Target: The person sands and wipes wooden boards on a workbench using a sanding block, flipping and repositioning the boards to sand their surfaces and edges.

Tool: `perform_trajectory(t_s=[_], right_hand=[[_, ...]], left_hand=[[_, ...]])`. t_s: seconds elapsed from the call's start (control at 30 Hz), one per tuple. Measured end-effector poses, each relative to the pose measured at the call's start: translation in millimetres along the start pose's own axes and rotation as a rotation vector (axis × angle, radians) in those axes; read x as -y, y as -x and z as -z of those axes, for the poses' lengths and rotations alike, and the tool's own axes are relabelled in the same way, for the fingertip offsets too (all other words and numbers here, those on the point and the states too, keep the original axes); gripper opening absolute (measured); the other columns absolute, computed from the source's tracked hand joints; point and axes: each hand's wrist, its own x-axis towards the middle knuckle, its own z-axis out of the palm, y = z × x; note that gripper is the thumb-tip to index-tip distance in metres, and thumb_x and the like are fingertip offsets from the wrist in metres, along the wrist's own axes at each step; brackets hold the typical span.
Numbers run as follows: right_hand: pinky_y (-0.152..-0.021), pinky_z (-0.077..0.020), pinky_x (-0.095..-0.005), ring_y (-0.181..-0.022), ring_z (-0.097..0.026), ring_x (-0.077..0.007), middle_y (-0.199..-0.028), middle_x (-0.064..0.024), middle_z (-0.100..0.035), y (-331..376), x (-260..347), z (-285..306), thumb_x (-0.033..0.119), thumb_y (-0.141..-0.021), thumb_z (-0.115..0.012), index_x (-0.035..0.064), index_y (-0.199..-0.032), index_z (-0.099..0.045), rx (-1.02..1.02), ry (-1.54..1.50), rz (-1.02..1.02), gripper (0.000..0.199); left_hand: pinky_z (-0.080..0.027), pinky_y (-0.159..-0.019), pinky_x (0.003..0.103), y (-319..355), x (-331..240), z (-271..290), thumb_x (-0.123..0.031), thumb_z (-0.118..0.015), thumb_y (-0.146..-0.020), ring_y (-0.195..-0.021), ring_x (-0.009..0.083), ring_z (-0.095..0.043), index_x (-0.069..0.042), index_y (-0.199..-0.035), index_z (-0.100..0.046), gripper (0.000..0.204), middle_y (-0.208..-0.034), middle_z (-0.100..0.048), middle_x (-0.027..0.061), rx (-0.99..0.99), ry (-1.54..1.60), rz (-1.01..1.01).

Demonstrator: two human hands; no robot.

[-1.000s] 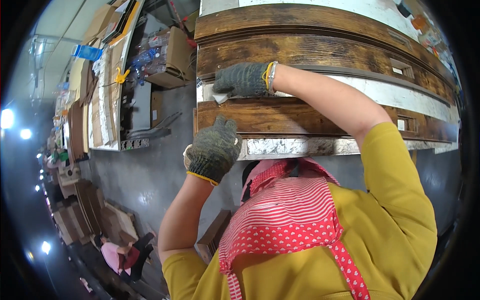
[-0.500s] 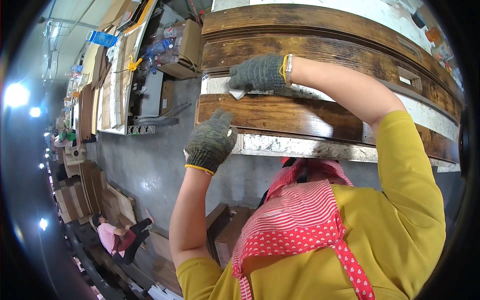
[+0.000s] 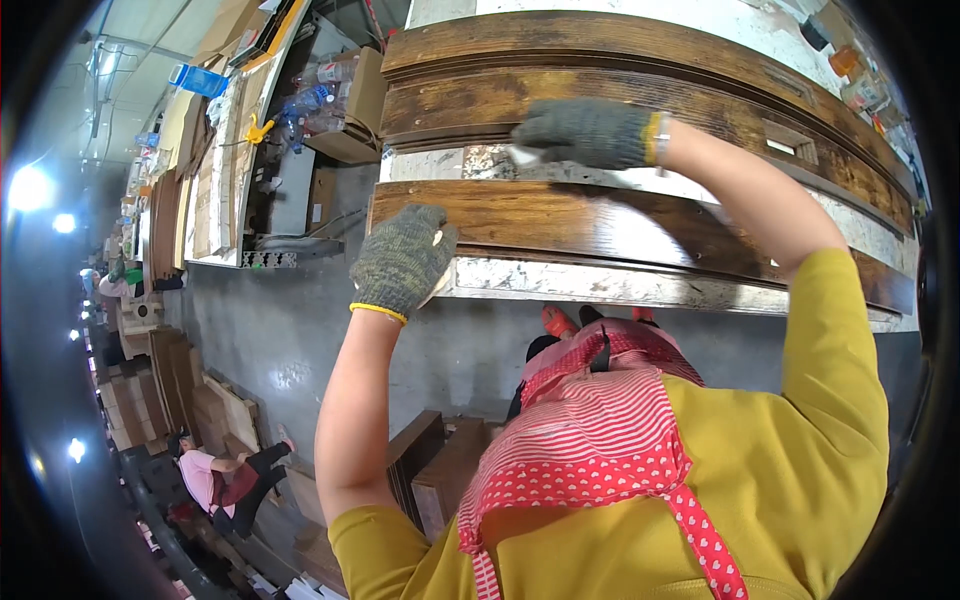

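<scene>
My left hand [image 3: 403,262], in a grey-green knitted glove with a yellow cuff, is closed over the left end of the nearest wooden plank [image 3: 580,215]. This plank is glossy brown with dark streaks and lies along the near edge of a paint-marked white table [image 3: 600,285]. My right hand [image 3: 590,135], gloved too and slightly blurred, is closed on a small white piece [image 3: 525,156] whose kind I cannot make out. It is over the white gap between the nearest plank and a stack of brown planks [image 3: 600,100] behind it.
One plank behind has a rectangular cut-out [image 3: 790,146]. Bottles [image 3: 862,92] stand at the table's far right. To the left are a cardboard box [image 3: 360,105] of plastic bottles and a second workbench [image 3: 225,190]. Boards [image 3: 450,470] stand behind me; another person [image 3: 230,480] is at lower left.
My right hand has moved right along the planks with the white piece, away from the plank's left end. My left hand has shifted slightly left, and its fingers have curled over the plank end.
</scene>
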Motion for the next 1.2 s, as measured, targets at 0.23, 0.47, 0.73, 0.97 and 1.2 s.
perform_trajectory(t_s=[0.23, 0.47, 0.73, 0.97, 1.2], right_hand=[[-0.084, -0.051, -0.0429, -0.098, -0.063, -0.0328, -0.104, -0.0146, -0.06, 18.6, -27.6, -6.3, 0.007, -0.081, -0.064, 0.0075, -0.101, -0.064, 0.013, -0.018, 0.374, 0.02], [-0.081, -0.0542, -0.0374, -0.094, -0.066, -0.0264, -0.103, -0.0091, -0.064, 103.4, -52.8, 26.1, -0.001, -0.085, -0.06, 0.012, -0.112, -0.065, 0.171, 0.084, 0.302, 0.03], [-0.084, -0.0541, -0.039, -0.097, -0.065, -0.0257, -0.104, -0.0119, -0.065, 42.6, -47.2, -11.2, 0.006, -0.086, -0.062, 0.0082, -0.103, -0.065, -0.1, 0.036, 0.423, 0.017], [-0.086, -0.0546, -0.0376, -0.102, -0.064, -0.0275, -0.11, -0.0129, -0.063, 155.4, -70.1, 19.0, 0.008, -0.083, -0.067, 0.0104, -0.119, -0.064, 0.123, 0.072, 0.231, 0.036], [-0.091, -0.0513, -0.0394, -0.103, -0.063, -0.0279, -0.108, -0.012, -0.063, 185.3, -74.2, 42.1, 0.02, -0.095, -0.058, 0.0099, -0.122, -0.06, 0.057, 0.104, 0.055, 0.029]], left_hand=[[-0.051, -0.091, 0.041, -24.0, -34.6, -17.3, -0.018, -0.05, -0.09, -0.104, 0.0307, -0.063, -0.003, -0.101, -0.068, 0.026, -0.109, -0.066, 0.0146, 0.063, -0.502, -0.278], [-0.043, -0.106, 0.04, -36.2, -45.1, -15.9, -0.025, -0.055, -0.09, -0.122, 0.0328, -0.053, -0.006, -0.124, -0.059, 0.039, -0.131, -0.057, 0.0148, 0.297, -0.301, 0.203], [-0.045, -0.1, 0.043, -39.1, -51.8, -20.5, -0.029, -0.051, -0.093, -0.115, 0.036, -0.057, -0.005, -0.122, -0.06, 0.039, -0.122, -0.062, 0.0202, 0.156, -0.201, 0.245], [-0.046, -0.096, 0.045, -30.5, -61.1, -13.9, -0.033, -0.048, -0.095, -0.111, 0.0375, -0.059, -0.003, -0.114, -0.063, 0.039, -0.116, -0.064, 0.022, 0.074, -0.179, 0.167], [-0.047, -0.098, 0.042, -33.1, -72.3, -3.1, -0.024, -0.059, -0.087, -0.11, 0.0323, -0.06, -0.006, -0.112, -0.064, 0.031, -0.115, -0.064, 0.0158, 0.206, -0.299, 0.143]])
